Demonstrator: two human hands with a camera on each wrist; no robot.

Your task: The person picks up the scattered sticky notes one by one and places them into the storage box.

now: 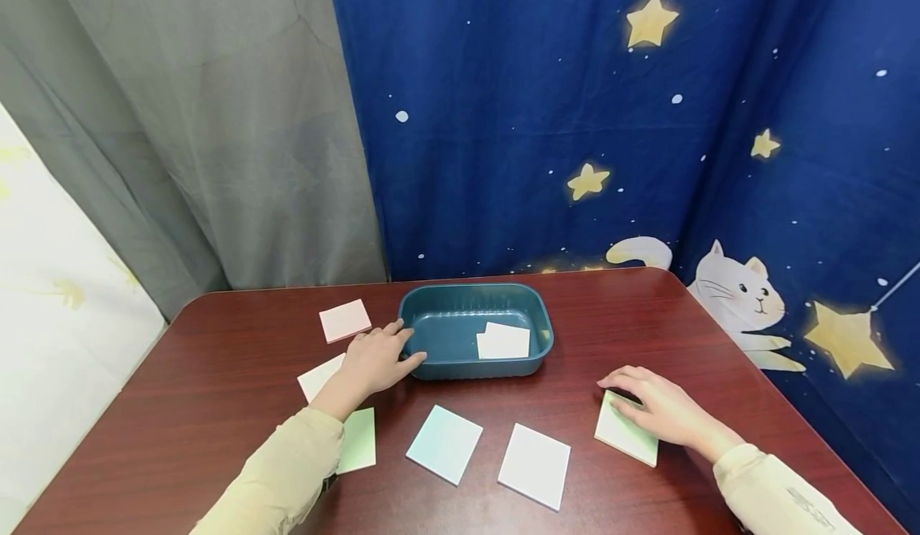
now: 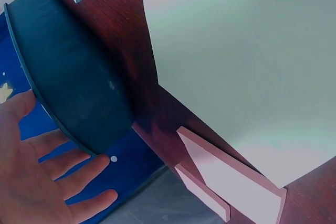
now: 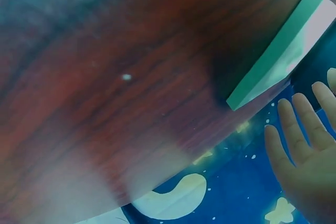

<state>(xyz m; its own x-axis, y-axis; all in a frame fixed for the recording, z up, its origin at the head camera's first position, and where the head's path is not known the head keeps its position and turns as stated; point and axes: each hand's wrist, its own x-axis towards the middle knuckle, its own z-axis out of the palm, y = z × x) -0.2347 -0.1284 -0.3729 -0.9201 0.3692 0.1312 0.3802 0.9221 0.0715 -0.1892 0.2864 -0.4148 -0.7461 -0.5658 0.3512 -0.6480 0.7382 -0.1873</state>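
A dark teal plastic basket stands at the back middle of the table, with white paper pieces lying in its right half. My left hand rests at the basket's left end, thumb near the rim; in the left wrist view its fingers lie spread and fairly straight by the rim. My right hand is over a light green pad of paper at the right, covering its upper corner. In the right wrist view those fingers are extended, and the pad's thick green edge shows beside them.
Near the left arm lie a pink pad, a pale pad and a green pad, the last two partly covered. A light blue pad and a white pad lie in front of the basket. Curtains hang behind the table.
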